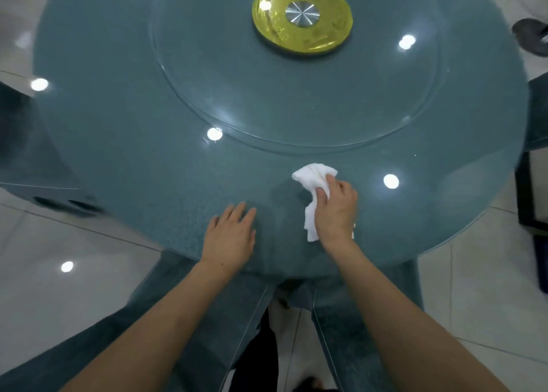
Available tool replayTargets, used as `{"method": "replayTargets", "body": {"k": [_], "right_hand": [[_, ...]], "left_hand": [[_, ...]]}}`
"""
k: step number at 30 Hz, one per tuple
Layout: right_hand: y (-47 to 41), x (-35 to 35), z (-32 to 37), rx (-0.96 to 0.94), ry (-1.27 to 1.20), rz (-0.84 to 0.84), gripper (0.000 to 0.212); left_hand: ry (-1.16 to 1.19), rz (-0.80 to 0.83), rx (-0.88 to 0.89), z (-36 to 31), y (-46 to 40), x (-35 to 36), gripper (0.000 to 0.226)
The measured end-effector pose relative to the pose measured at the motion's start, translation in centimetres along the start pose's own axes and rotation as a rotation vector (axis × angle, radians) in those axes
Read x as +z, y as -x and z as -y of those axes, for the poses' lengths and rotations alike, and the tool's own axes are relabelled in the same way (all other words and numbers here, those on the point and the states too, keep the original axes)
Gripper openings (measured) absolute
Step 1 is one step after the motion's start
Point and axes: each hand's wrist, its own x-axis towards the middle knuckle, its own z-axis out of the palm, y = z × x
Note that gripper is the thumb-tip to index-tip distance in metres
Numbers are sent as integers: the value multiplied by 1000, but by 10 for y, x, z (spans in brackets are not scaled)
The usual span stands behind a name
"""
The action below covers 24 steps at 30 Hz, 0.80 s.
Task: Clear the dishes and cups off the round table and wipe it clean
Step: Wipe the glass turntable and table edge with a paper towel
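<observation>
Two hands work: the right hand (333, 210) clutches a white cloth (314, 184), the left hand (232, 231) rests flat on the tabletop (118, 124). Bunched cloth risks streaks.

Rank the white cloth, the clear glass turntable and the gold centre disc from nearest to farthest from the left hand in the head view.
From the left hand:
1. White cloth, just right, gripped by the right hand.
2. Glass turntable, its rim ahead.
3. Gold centre disc, far across the table.
</observation>
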Motion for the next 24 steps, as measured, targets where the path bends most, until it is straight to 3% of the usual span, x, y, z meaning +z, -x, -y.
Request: {"method": "replayTargets", "body": {"k": [4,8,11,14,18,21,24], "right_hand": [[-61,13,-46,96,142,-167,41],[-70,53,-32,124,176,-266,35],[-57,100,20,-21,135,-210,38],[-33,125,61,-292,137,-55,42],[-49,89,26,-521,94,79,39],[-97,34,-40,-400,164,-46,36],[-126,-2,-86,-61,181,-165,37]], "left_hand": [[-32,92,-74,35,-50,0,83],[-48,132,-71,39,-58,7,86],[-47,115,-88,41,-58,8,87],[-29,111,-99,42,-58,5,88],[-1,107,-138,30,-58,-2,83],[4,16,-107,0,-62,-5,74],[26,19,-39,-42,-75,-2,78]]}}
